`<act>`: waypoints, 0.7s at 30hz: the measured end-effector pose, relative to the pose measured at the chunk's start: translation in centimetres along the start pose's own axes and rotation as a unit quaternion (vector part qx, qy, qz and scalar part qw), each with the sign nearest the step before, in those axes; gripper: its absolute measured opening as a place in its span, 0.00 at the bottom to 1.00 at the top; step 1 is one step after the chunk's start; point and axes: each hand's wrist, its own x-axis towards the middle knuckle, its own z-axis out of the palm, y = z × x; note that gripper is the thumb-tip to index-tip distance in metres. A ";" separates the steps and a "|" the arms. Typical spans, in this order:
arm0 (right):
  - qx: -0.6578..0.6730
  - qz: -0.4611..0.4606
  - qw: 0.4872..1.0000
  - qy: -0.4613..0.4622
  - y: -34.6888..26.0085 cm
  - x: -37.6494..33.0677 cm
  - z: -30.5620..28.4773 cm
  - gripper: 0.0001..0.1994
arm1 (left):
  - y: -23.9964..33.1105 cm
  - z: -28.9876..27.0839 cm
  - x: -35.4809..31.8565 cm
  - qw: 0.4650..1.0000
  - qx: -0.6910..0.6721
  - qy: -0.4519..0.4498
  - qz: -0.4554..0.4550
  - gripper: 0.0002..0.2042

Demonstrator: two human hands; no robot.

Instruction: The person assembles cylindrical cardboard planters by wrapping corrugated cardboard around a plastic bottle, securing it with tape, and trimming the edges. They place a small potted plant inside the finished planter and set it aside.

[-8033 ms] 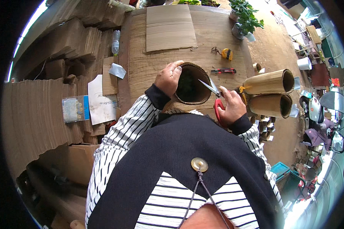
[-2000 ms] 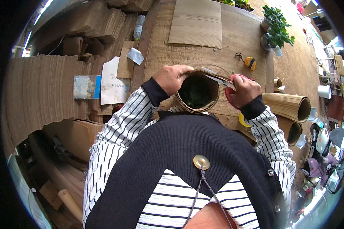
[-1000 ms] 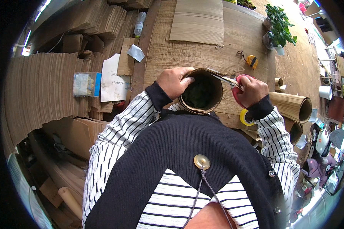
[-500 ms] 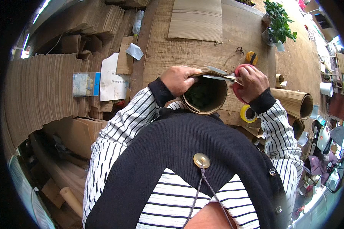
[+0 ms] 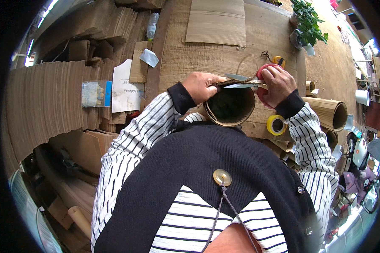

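Note:
A rolled cardboard tube (image 5: pixel 251 110) stands in front of my chest with its round mouth facing up; something dark green shows dimly inside. My left hand (image 5: pixel 200 87) pinches the far left part of its rim between thumb and fingers. Red-handled scissors (image 5: pixel 240 85) are in my right hand (image 5: pixel 278 85), its fingers wrapped round the handles. Their blades point left, one on each side of the tube's far wall, with the cardboard edge between them. Just beyond the right hand sits a yellow tape measure (image 5: pixel 278 61), partly hidden by it.
A yellow tape roll (image 5: pixel 276 125) lies below my right wrist. Other cardboard tubes (image 5: pixel 325 113) lie to the right. A flat corrugated sheet (image 5: pixel 215 23) and potted plants (image 5: pixel 306 25) are at the far side. Tall cardboard stacks (image 5: pixel 46 101) fill the left, near a plastic bottle (image 5: pixel 152 26).
The tube and both hands have shifted slightly to the right. The scissors remain across the tube's far rim, their handles now a little farther away from me.

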 end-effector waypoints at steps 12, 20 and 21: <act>0.010 -0.044 0.998 0.042 2.2 -1.9 1.3 0.15 | 1.6 -1.0 0.5 0.992 -0.065 -0.066 -0.090 0.25; -0.001 -0.054 0.996 0.073 1.2 -0.7 0.5 0.16 | 3.4 0.3 -0.1 0.986 -0.111 -0.064 -0.107 0.27; 0.002 -0.059 0.995 0.084 1.2 -0.6 0.3 0.15 | 2.4 0.5 0.0 0.992 -0.111 -0.039 -0.055 0.25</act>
